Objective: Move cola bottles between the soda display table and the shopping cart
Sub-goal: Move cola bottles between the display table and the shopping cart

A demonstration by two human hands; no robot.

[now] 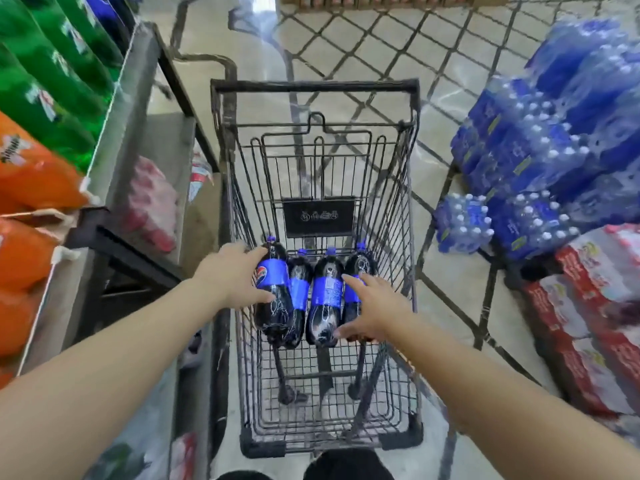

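Along the left edge of the frame, the grey metal soda display table [114,140] carries shrink-wrapped green soda bottles [45,64] at the upper left and orange soda bottles [31,188] below them. In the centre stands the black wire shopping cart [317,85], seen from above. Four dark cola bottles with blue labels and blue caps lie side by side in its basket, caps pointing toward the top of the frame. The left hand [235,277] has its grip wrapped round the leftmost cola bottle [273,292], thumb across the label, and that bottle sits a little higher than its neighbours. Beside it lie the second cola bottle [300,296] and the third cola bottle [325,299]. The right hand [375,306] lies over the rightmost cola bottle [358,268], fingers spread and fairly straight, a wide grip not closed round it. At the right of the frame, blue shrink-wrapped packs of water bottles [540,147] are stacked on the tiled floor [433,109], with red-and-white wrapped drink packs [595,306] at lower right.
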